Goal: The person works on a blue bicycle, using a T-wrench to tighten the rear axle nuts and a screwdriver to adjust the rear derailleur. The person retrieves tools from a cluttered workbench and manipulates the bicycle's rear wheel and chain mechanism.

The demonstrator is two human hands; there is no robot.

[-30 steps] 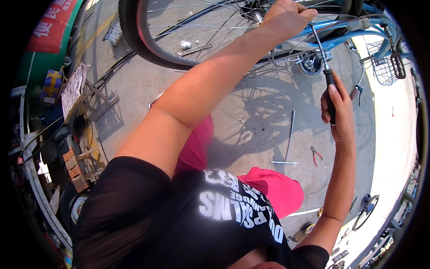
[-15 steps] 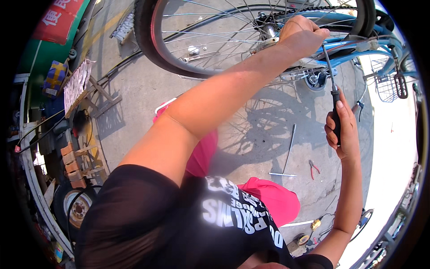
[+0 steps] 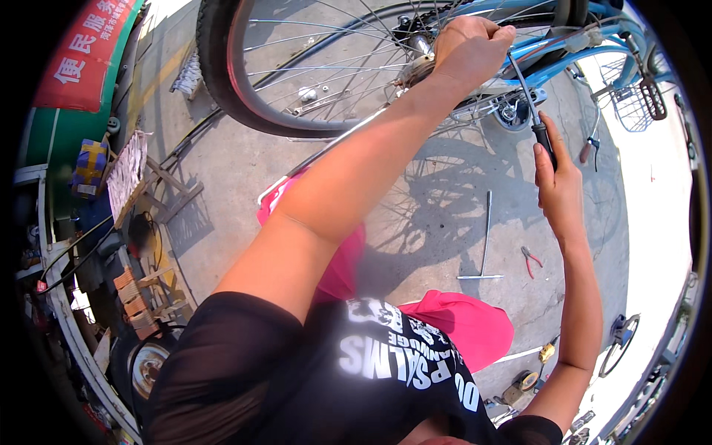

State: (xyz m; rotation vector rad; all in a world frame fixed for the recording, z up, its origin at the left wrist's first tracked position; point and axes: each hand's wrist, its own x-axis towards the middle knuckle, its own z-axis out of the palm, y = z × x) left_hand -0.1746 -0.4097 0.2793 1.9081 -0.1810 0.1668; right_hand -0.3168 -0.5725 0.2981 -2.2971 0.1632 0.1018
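My left hand (image 3: 471,52) is closed near the rear hub (image 3: 421,44) of a blue bicycle (image 3: 564,68), above the spoked wheel (image 3: 221,67); what its fingers grip is hidden. My right hand (image 3: 558,189) holds a screwdriver (image 3: 544,139) by its black handle, index finger stretched along it. The long metal shank points up to the frame beside my left fingertips; I cannot tell what the tip touches.
A T-handled wrench (image 3: 486,233) and red-handled pliers (image 3: 531,262) lie on the concrete (image 3: 415,259). At left are a wooden stool (image 3: 126,178), taped box (image 3: 89,167), bricks (image 3: 133,300) and spare wheel (image 3: 148,371). A basket (image 3: 627,107) is at upper right.
The view has shifted slightly. My right hand's grip has altered, with the index finger now reaching further up the screwdriver. My left hand stays closed at the wheel.
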